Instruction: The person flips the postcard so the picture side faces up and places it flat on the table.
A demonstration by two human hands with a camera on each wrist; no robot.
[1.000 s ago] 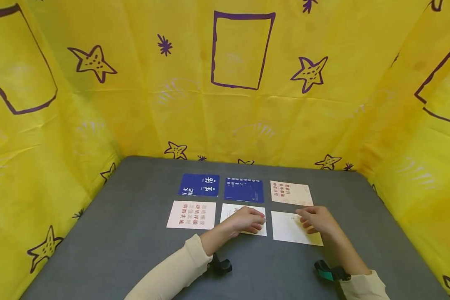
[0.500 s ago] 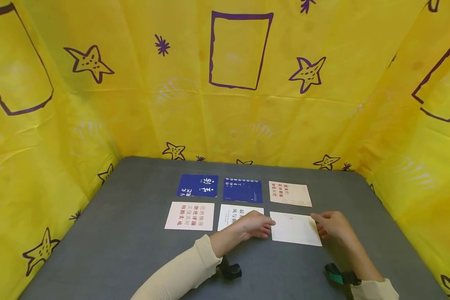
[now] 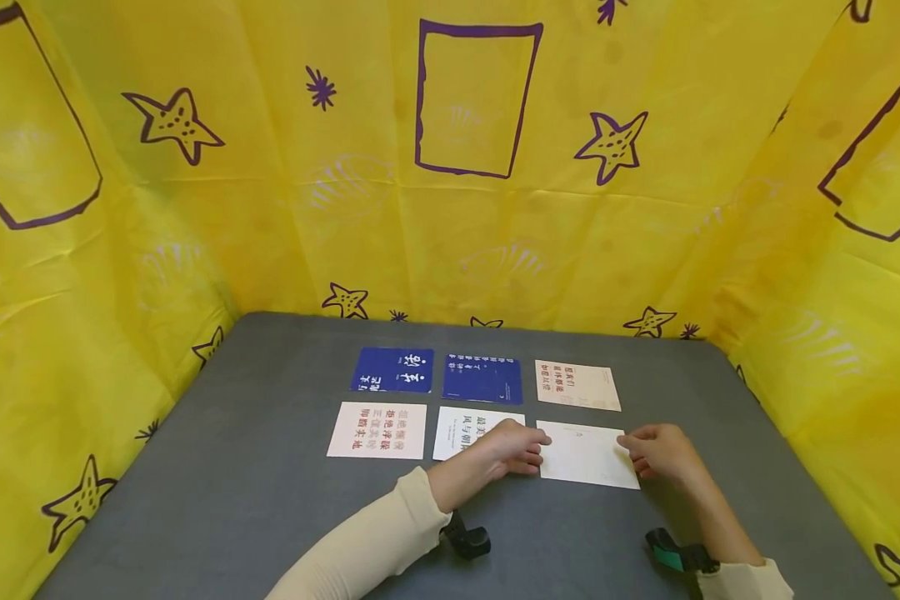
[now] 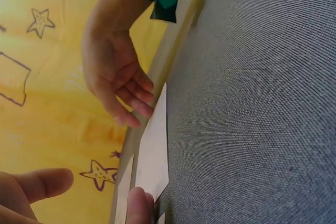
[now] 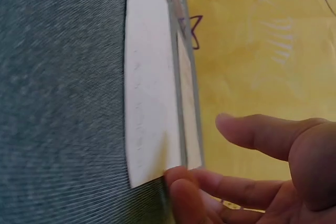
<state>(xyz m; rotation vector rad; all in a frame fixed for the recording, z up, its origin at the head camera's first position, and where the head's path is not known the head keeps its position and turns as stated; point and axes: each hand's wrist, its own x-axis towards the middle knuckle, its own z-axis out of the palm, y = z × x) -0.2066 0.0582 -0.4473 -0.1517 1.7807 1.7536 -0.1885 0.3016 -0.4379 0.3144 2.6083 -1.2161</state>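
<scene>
A nearly blank white card (image 3: 589, 455) lies flat at the right end of the front row. My left hand (image 3: 513, 450) is at its left edge, fingertips touching or very close to it, and covers part of a white card with dark characters (image 3: 457, 432). My right hand (image 3: 663, 454) is at the blank card's right edge. In the right wrist view, fingertips (image 5: 184, 195) meet the card's end while the thumb (image 5: 252, 132) stands well apart. The left thumb (image 4: 47, 183) is likewise held away from the fingers in the left wrist view. Neither hand pinches anything.
Behind lie two blue cards (image 3: 396, 370) (image 3: 482, 390) and a pinkish card (image 3: 579, 392). Another pink card (image 3: 378, 442) lies at front left. The cards rest apart on a dark grey table (image 3: 210, 492), enclosed by yellow cloth walls (image 3: 270, 208).
My left hand has moved right from over the middle front card to the blank card's left edge. My right hand has shifted from over the blank card to its right edge.
</scene>
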